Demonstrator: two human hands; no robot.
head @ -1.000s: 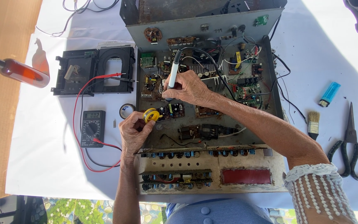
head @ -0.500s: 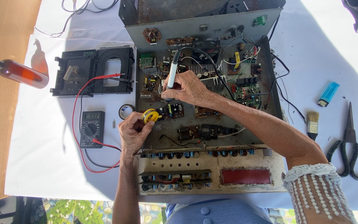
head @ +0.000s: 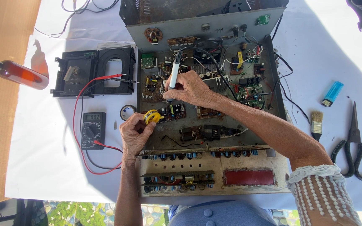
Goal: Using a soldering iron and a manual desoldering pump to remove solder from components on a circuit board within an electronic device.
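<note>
Far left, a clear-handled screwdriver [head: 19,74] with an orange tint lies half off the white tabletop [head: 42,175], out of the way. Beside it sits a black plastic housing [head: 93,71], and nearer us a digital multimeter [head: 93,129] with its red and black leads looping out, the red probe [head: 107,77] resting across the housing so it is within reach. A small roll of tape [head: 127,112] lies at the chassis edge.

Our left hand [head: 135,134] pinches a yellow solder spool [head: 151,116] just beside the small circuit board [head: 173,112], fingers closed around it so the wire can feed toward the joint. Our right hand [head: 189,88] grips a soldering iron [head: 173,71] like a pen, fingers wrapped tight, tip angled down toward that board inside the open amplifier chassis [head: 208,104], whose cover stands tilted up at the far side to bare the boards.

To the right lie a small brush [head: 316,123], a blue lighter [head: 332,93] and black-handled scissors [head: 355,146], parked clear of the work.
</note>
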